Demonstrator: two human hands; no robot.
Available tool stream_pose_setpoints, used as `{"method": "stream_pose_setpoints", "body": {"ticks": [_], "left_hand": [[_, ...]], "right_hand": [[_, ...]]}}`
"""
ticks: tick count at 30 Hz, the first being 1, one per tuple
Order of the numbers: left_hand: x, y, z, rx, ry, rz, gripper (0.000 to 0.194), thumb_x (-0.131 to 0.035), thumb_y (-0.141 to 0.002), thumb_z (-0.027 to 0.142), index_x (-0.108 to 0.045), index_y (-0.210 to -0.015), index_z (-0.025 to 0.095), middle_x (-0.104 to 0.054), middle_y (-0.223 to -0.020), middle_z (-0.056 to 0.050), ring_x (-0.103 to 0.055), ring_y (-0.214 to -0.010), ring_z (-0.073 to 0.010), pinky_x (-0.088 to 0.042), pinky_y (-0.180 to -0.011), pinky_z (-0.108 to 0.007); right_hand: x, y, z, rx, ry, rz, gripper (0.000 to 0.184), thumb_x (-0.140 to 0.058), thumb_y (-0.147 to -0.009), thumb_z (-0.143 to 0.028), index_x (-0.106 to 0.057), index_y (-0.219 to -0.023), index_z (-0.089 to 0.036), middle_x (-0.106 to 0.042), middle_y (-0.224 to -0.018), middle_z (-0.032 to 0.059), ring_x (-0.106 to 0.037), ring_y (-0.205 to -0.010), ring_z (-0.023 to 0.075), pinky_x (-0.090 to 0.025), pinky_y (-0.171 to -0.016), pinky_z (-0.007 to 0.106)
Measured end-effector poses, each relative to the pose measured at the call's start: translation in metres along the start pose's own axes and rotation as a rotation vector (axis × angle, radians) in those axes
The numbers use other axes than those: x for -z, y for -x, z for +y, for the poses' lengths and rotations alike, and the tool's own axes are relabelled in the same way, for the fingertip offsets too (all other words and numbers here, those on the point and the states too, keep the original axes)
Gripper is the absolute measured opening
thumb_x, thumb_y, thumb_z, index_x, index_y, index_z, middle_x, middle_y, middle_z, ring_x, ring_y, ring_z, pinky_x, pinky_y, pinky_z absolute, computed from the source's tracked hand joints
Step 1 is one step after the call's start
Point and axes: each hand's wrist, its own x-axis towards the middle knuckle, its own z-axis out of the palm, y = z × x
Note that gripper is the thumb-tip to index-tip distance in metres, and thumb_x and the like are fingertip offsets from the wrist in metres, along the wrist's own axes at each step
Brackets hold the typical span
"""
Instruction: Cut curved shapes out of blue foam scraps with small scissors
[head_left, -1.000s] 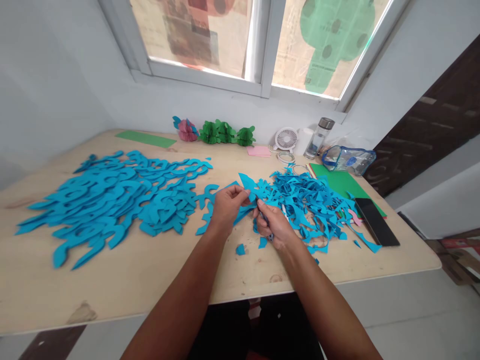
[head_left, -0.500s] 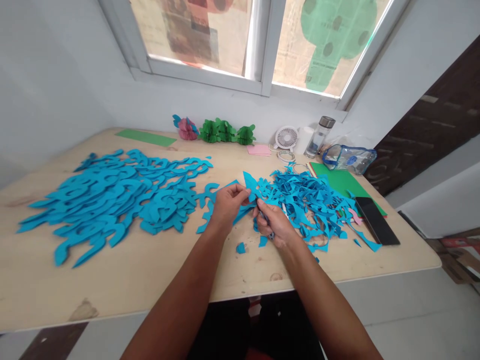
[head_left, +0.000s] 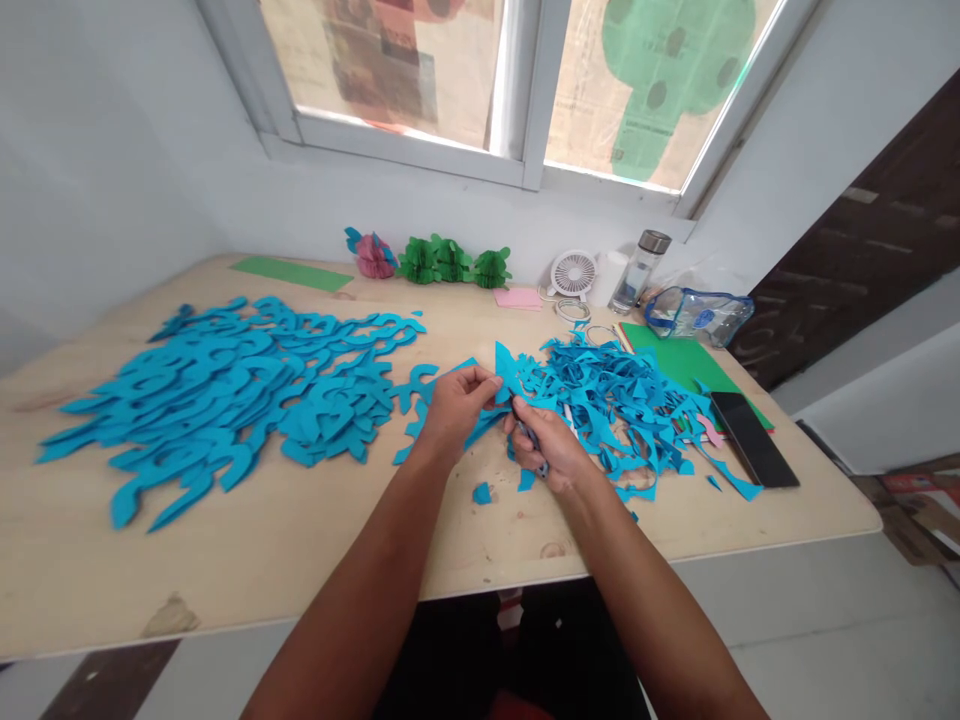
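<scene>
My left hand (head_left: 463,402) pinches a piece of blue paper (head_left: 506,362) above the middle of the table. Around the handles of a pair of scissors (head_left: 529,436), mostly hidden by the fingers, my right hand (head_left: 549,445) is closed. The scissors' tips meet the paper's lower edge, close to my left fingertips. To the left lie overlapping cut-out blue paper shapes (head_left: 195,385), with a smaller pile of blue cut-outs (head_left: 334,415) beside them. A heap of blue paper scraps (head_left: 611,390) spreads to the right of my hands.
A phone (head_left: 752,440) lies at the right, by green paper sheets (head_left: 679,360). Along the wall are green paper ornaments (head_left: 450,262), a white fan (head_left: 573,275), a tape roll (head_left: 573,311), a glass bottle (head_left: 639,272) and a clear pouch (head_left: 697,316).
The upper tip of the blue paper has shifted slightly to the right. Both hands keep nearly the same place and grip.
</scene>
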Motion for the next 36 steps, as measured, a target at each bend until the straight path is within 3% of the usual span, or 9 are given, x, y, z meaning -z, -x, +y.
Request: {"method": "stream_pose_setpoints", "body": {"ticks": [11,23,36], "left_hand": [[-0.0010,0.0001,-0.0008,0.003,0.037,0.008,0.016,-0.067,-0.058,0.028,-0.058,-0.052,0.017,-0.053,-0.052,0.002,-0.046,-0.052,-0.0102,-0.041,-0.052,-0.023],[-0.0002,-0.0019,-0.0017,-0.043,0.010,0.060,0.010,-0.067,-0.057,0.024,-0.061,-0.052,0.017,-0.055,-0.053,0.002,-0.045,-0.053,-0.0102,-0.037,-0.051,-0.022],[-0.0007,-0.0010,-0.0016,-0.018,0.032,0.074,0.011,-0.066,-0.056,0.024,-0.060,-0.051,0.017,-0.050,-0.048,0.004,-0.041,-0.048,-0.0088,-0.035,-0.046,-0.021]], "right_hand": [[-0.0001,-0.0002,0.0002,-0.006,-0.006,-0.009,0.045,-0.068,-0.070,-0.059,-0.054,-0.068,-0.016,-0.037,-0.038,-0.0107,-0.023,-0.028,0.0021,-0.010,-0.033,0.020],[-0.0012,0.0008,-0.0004,-0.014,0.157,0.046,0.047,-0.067,-0.069,-0.060,-0.057,-0.061,-0.015,-0.038,-0.037,-0.0083,-0.022,-0.030,0.0023,-0.009,-0.033,0.020],[0.0002,-0.0015,0.0027,-0.004,0.137,0.054,0.048,-0.067,-0.068,-0.061,-0.055,-0.061,-0.016,-0.035,-0.037,-0.0096,-0.020,-0.030,0.0021,-0.008,-0.033,0.021]]}}
